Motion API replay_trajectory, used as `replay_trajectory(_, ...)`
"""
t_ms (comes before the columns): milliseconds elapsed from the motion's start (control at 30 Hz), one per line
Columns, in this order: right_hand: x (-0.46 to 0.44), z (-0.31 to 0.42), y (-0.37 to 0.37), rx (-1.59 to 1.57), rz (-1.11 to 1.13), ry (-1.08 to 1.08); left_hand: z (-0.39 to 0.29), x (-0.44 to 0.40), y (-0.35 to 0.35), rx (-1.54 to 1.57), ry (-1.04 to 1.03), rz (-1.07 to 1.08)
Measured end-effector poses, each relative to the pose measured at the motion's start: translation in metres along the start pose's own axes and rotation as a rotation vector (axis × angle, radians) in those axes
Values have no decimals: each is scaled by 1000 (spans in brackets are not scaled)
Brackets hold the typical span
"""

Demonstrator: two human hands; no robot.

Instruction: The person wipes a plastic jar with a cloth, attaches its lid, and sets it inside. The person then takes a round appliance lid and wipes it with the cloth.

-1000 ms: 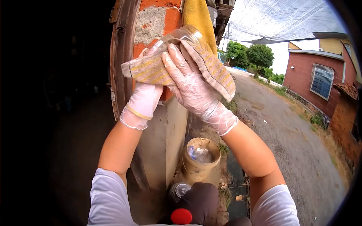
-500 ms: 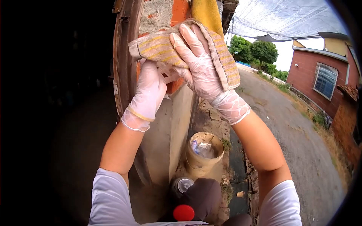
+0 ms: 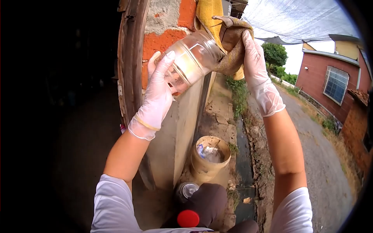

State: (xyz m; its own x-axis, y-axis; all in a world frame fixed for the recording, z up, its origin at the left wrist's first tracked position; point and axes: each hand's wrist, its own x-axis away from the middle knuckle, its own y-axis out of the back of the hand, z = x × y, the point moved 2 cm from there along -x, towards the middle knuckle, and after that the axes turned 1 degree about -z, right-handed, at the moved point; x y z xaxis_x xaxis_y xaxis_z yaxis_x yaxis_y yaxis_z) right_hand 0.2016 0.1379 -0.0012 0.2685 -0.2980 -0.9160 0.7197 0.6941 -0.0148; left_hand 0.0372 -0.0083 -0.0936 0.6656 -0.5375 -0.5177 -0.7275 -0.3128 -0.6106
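My left hand (image 3: 158, 83), in a clear glove with a yellow band at the wrist, grips the base of a clear jar (image 3: 190, 60). The jar is tilted, its mouth toward the upper right. My right hand (image 3: 257, 70), also gloved, holds a striped brownish cloth (image 3: 235, 48) by its upper right part, beside the jar's mouth. Whether some of the cloth is inside the jar I cannot tell. Behind them a yellow cloth (image 3: 210, 15) hangs against the brick pillar (image 3: 161, 42).
A bucket (image 3: 210, 173) with cloudy contents stands on the ground below. Near my knee are another clear jar (image 3: 188, 190) and a red round object (image 3: 188, 218). A narrow ditch (image 3: 244, 174) runs beside the road (image 3: 307, 147). A reddish building (image 3: 316, 73) stands at the right.
My right hand has moved right with the cloth, off the jar's side to its mouth. The jar, covered before, now shows. My left hand has its fingers around the jar's base.
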Motion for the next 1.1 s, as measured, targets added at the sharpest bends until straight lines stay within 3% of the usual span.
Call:
replay_trajectory(100, 9, -3, 7, -85, 109, -24, 3, -6, -2, 64, -47, 169)
replay_trajectory(167, 8, 4, 7, -27, 148, -276, 1, 7, -11, 13, -15, 102)
replay_trajectory(200, 10, 17, -3, 10, 143, -301, 0, 14, -16, -12, 3, 68)
replay_trajectory(300, 10, 37, -7, -80, 362, -466, 0, 11, -14, -75, 68, 176)
replay_trajectory(333, 1, 34, -5, -313, 567, -635, 1, 5, -11, -53, 95, 235)
replay_trajectory(433, -5, 33, -3, -450, 701, -719, 6, -12, -3, 1, 174, 381)
replay_trajectory(533, -4, 42, -9, -454, 906, -647, 1, -16, -3, 26, 201, 434)
replay_trajectory(633, -5, 43, -11, -307, 907, -572, -3, -13, -5, 31, 178, 384)
replay_trajectory(667, -1, 46, -9, -184, 738, -573, -5, -14, -4, 17, 172, 365)
replay_trajectory(767, -1, 40, -1, 100, 556, -358, 0, -27, 2, 23, 128, 322)
replay_trajectory(800, 4, 45, -8, 142, 250, -325, 1, -31, 5, 31, 109, 309)
replay_trajectory(833, -2, 44, 8, 76, 422, -401, -2, -27, 7, 49, 182, 255)
replay_trajectory(900, -6, 31, 32, 47, 337, -279, -14, -16, 8, 86, 327, 148)
replay_trajectory(967, -7, 6, 49, -56, 93, -362, -12, -20, 17, 95, 322, 140)
replay_trajectory(1033, -7, -30, 74, 449, 178, -124, -13, -25, 26, 106, 311, 132)
replay_trajectory(1067, 2, -26, 75, 1113, 100, 35, -15, -21, 23, 101, 292, 127)
replay_trajectory(1100, 13, -13, 57, 1059, 86, -140, -17, -17, 20, 115, 290, 94)
